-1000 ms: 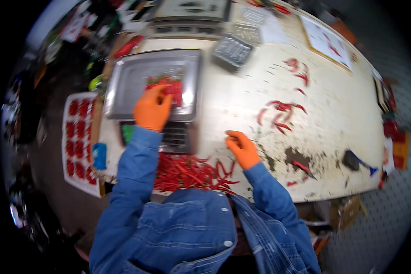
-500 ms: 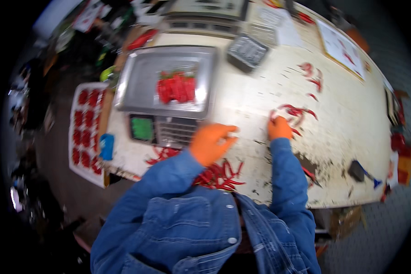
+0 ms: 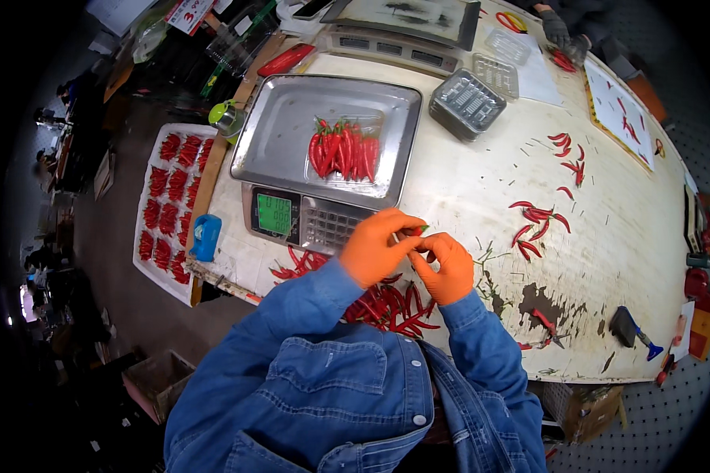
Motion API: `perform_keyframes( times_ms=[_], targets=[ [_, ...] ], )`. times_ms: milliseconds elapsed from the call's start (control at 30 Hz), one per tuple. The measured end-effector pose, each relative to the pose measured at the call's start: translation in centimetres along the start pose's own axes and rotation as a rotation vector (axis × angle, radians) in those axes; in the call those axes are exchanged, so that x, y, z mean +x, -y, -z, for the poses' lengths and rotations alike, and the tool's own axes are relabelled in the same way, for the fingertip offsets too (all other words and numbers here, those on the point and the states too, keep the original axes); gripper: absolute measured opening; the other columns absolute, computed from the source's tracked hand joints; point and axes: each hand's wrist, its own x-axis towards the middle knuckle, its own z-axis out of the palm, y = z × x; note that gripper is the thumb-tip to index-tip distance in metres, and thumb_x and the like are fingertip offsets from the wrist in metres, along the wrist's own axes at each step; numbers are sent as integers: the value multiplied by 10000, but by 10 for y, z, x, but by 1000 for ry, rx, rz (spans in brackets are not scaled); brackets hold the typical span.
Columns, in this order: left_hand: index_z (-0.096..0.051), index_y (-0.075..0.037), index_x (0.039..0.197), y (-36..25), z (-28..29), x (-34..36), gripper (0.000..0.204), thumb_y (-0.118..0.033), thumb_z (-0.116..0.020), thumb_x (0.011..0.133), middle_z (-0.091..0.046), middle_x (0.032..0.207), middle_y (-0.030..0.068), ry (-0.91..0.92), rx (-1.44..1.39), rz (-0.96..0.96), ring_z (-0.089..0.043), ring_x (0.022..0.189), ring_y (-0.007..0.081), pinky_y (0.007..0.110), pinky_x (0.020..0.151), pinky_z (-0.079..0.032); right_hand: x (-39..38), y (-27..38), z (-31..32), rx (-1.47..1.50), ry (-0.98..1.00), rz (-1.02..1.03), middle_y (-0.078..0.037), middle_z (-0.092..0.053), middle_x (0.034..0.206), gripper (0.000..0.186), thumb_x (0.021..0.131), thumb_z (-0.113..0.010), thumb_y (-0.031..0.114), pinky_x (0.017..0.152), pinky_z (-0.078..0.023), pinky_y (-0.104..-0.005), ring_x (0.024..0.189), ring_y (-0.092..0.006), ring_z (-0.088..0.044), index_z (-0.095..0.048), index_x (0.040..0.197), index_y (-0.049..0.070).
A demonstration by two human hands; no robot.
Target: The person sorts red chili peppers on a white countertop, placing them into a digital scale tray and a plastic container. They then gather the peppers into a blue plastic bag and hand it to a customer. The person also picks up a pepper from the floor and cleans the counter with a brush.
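My left hand and my right hand, both in orange gloves, meet just right of the scale's keypad. Their fingers are closed around a red chili with a green stem, mostly hidden by the gloves. The scale's steel pan holds a clear plastic tray of upright-laid red chilies. Under and beside my hands lies a loose pile of red chilies at the table's near edge. To the right, small groups of loose chilies and cut stems lie on the white tabletop.
A white case of packed chilies stands left. Stacked clear trays, a second scale and a board with chilies are at the back. Another person's gloved hands are at the far edge. A brush and red-handled snips lie right.
My left hand has left the tray on the scale and come down right. My right hand reached toward the loose chilies, then moved back left to meet it, with a chili now between them.
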Motion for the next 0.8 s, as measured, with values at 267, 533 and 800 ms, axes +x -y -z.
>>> perform_keyframes(
  times_ms=[267,533,800],
  targets=[
    [-638,-36,1034,14,87,71,251,-122,-645,799,-624,874,111,-312,328,-24,-611,757,233,301,678,-486,-13,-11,10,223,-60,-259,-70,-616,825,225,796,-666,115,622,-481,-276,658,-152,-578,-626,1001,30],
    [-629,-86,1070,22,83,86,279,-118,-658,794,-570,805,61,-426,670,-264,-576,710,215,302,638,-466,-31,-68,41,-40,-159,-436,-77,-612,853,239,792,-671,189,668,-484,-317,719,-219,-602,-625,992,65],
    [-658,-63,993,-10,13,22,247,-37,-664,748,-611,821,96,-79,363,-347,-603,717,226,305,628,-479,-61,-179,109,-799,-59,-702,-114,-599,943,234,726,-597,149,761,-471,-443,912,-319,-574,-635,957,150]
  ],
)
